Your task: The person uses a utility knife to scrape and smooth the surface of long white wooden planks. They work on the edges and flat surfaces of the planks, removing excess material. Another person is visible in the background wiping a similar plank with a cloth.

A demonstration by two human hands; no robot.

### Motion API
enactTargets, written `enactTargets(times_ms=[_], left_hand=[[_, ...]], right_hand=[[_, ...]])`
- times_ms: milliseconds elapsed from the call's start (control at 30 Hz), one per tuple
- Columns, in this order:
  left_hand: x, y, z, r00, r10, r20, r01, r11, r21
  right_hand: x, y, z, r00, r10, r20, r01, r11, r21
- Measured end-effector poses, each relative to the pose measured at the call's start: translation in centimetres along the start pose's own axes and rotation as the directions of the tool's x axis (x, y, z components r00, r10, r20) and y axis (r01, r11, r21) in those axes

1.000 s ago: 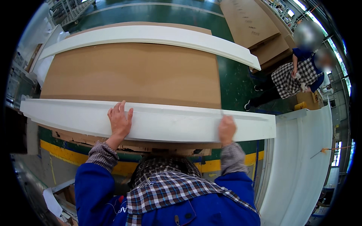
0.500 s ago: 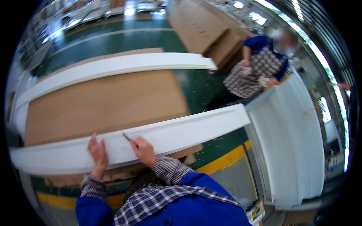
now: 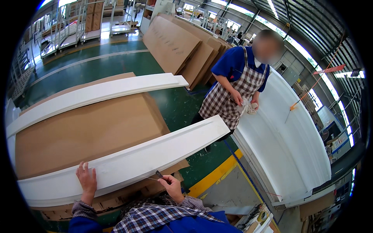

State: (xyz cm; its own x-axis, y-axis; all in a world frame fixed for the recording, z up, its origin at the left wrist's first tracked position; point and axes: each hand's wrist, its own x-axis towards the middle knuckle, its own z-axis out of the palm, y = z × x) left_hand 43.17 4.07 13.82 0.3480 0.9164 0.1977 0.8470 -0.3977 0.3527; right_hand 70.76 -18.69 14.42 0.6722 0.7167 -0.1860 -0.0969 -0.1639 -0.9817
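Note:
A long white panel point(image 3: 136, 157) with a raised edge lies across stacked brown cardboard in front of me. My left hand point(image 3: 87, 181) rests on its left part, fingers spread and holding nothing. Near the panel's front edge, my right hand point(image 3: 172, 187) is closed round a small dark tool point(image 3: 159, 174), whose exact kind I cannot make out. A thin pale line, maybe a blade or a strip, runs left from the fingers over the panel's edge. Beyond lies a second white panel point(image 3: 97, 93), roughly parallel to the first.
A brown cardboard sheet point(image 3: 89, 124) spans between the panels. At right, a co-worker in a checked apron point(image 3: 229, 101) holds a white cloth point(image 3: 248, 107) beside a large stack of white panels point(image 3: 279, 143). Cardboard sheets point(image 3: 171, 42) lean behind; wheeled racks point(image 3: 91, 23) stand far left.
My right hand has moved right and nearer to me with the dark tool, to the panel's front edge. The left hand now lies flatter on the panel. The view has shifted, and the co-worker appears more upright.

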Motion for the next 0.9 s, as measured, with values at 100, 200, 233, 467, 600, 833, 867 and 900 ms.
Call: enactTargets(times_ms=[100,200,233,467,600,833,867,900], left_hand=[[3.3,1.2,-0.6,0.977,0.205,0.052,-0.201,0.976,-0.080],[8.6,6.8,0.9,0.916,0.400,0.029,-0.390,0.906,-0.164],[9.9,8.7,1.2,0.900,0.436,0.000,-0.427,0.882,-0.199],[1.8,14.5,1.0,0.835,0.415,0.360,0.206,0.371,-0.906],[1.8,12.7,1.4,0.857,0.358,0.372,0.201,0.432,-0.879],[7.1,11.6,-0.4,0.874,0.119,0.472,0.348,0.525,-0.777],[7.1,11.7,-1.2,0.866,0.069,0.495,0.365,0.588,-0.722],[7.1,11.8,-1.7,0.863,0.045,0.503,0.385,0.587,-0.713]], right_hand=[[0.9,-2.3,1.6,0.999,0.045,-0.004,-0.046,0.999,-0.017],[5.8,-5.1,4.2,0.999,0.045,0.023,-0.045,0.999,0.029],[7.2,-6.4,5.3,0.999,0.037,0.039,-0.039,0.998,0.057],[4.0,-6.2,6.6,0.962,0.033,0.271,-0.074,0.987,0.144],[4.7,-5.2,7.9,0.905,0.075,0.419,-0.131,0.986,0.107],[10.1,-11.9,11.0,0.794,0.142,0.592,-0.090,0.989,-0.116],[10.1,-12.8,10.9,0.773,0.125,0.622,-0.002,0.981,-0.194],[10.2,-12.7,10.8,0.759,0.124,0.639,0.016,0.978,-0.209]])
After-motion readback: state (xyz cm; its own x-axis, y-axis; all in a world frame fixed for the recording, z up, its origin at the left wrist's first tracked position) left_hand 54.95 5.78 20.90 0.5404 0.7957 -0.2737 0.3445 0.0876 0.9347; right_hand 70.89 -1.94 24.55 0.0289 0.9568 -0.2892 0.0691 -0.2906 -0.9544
